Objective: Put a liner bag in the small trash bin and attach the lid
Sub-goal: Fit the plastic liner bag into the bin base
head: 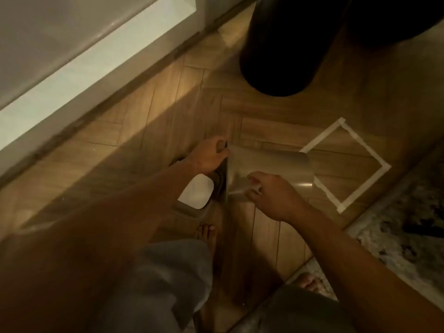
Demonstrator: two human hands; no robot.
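Note:
A translucent liner bag (269,168) is held stretched in the air just above the wooden floor. My left hand (207,156) pinches its upper left corner. My right hand (274,194) pinches its lower edge, and the two hands hold the bag's left side taut between them. Directly below and to the left stands the small trash bin (195,192), seen from above with a grey rim and a white inside. My left arm hides part of its rim. I cannot make out a separate lid.
A large black cylinder (283,49) stands on the floor ahead. A square of white tape (374,152) marks the floor to the right. A patterned rug (403,227) lies at the lower right, a white cabinet base (72,68) runs along the left, and my bare feet (207,233) are below the bin.

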